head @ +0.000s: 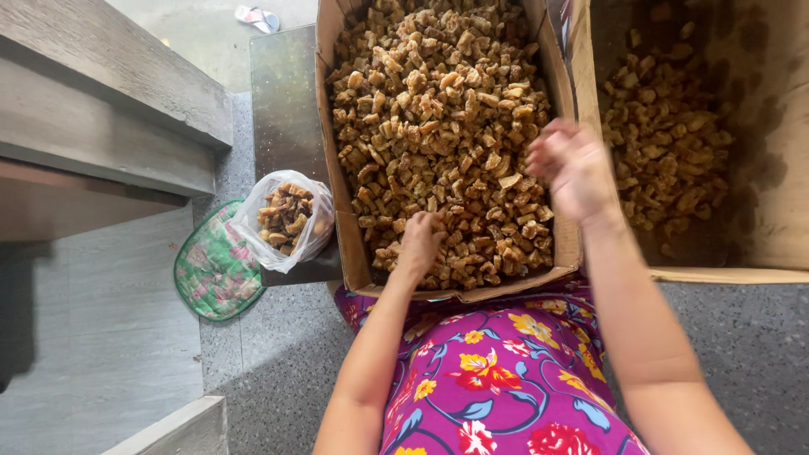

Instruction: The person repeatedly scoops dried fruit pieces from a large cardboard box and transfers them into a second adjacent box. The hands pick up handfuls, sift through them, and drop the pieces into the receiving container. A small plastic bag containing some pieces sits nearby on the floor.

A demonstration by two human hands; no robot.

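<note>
Item: cardboard box (pixel 341 181), open-topped, heaped with small tan-brown chunks (pixel 438 109), resting against the lap of a seated person in a floral garment (pixel 497 379).
Left hand (pixel 419 243): fingers curled down into the chunks at the near edge, apparently pinching a few; the grip itself is hidden.
Right hand (pixel 571 168): raised above the box's right wall, blurred; whether it holds a piece cannot be told.
Adjacent: second box (pixel 758 211) to the right, thinly filled with similar pieces; clear plastic bag (pixel 285 217) of darker pieces on the floor (pixel 278 354) left, beside a green floral mat (pixel 215 270).
Risk: the box overhangs the lap; a heavy push may tip it and spill chunks.
</note>
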